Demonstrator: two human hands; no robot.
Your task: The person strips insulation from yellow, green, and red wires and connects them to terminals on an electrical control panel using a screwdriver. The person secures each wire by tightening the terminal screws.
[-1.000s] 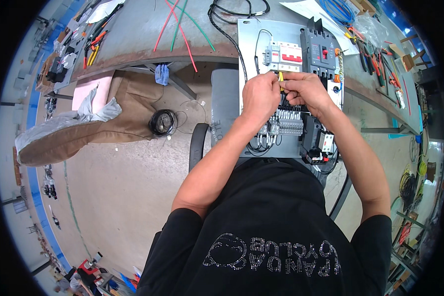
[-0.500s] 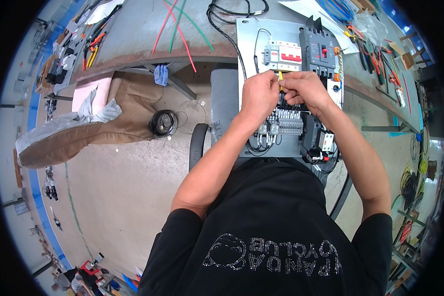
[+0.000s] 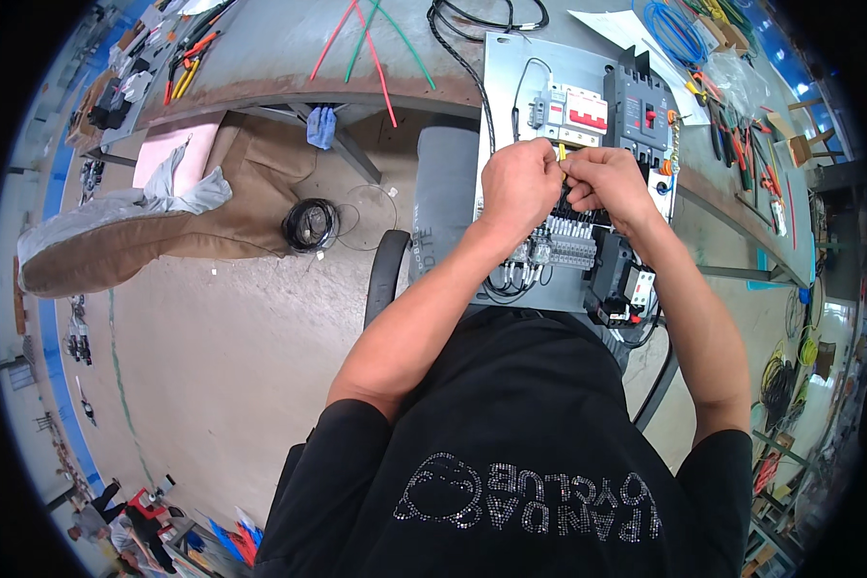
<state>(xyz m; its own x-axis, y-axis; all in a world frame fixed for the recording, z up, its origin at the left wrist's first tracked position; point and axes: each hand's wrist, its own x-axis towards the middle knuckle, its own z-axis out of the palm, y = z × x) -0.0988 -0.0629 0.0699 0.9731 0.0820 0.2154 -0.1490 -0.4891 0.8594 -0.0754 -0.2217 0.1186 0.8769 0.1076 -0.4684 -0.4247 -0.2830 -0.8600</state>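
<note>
My left hand [image 3: 525,186] and my right hand [image 3: 609,183] meet over a grey metal mounting plate [image 3: 499,87]. The fingers of both are pinched around a thin yellow strip [image 3: 563,151], which points up toward the far end of the plate; its lower part is hidden. Just beyond the fingertips sits a white circuit breaker with a red lever [image 3: 586,114]. To its right is a larger dark grey breaker [image 3: 640,108]. Nearer me, below my hands, lies a row of grey terminal blocks [image 3: 572,250] with black wires, beside a black contactor-like device [image 3: 615,279].
The plate leans against the workbench [image 3: 260,77] and partly covers a grey chair [image 3: 441,183]. Red and green wires [image 3: 380,72] lie on the bench. Pliers and other hand tools [image 3: 737,144] are at the right. A black wire coil [image 3: 310,225] rests on the floor near brown cardboard [image 3: 250,207].
The whole view has shifted slightly, so the plate and bench appear a little farther right. Both hands stay pinched at the yellow strip, with only small finger movements.
</note>
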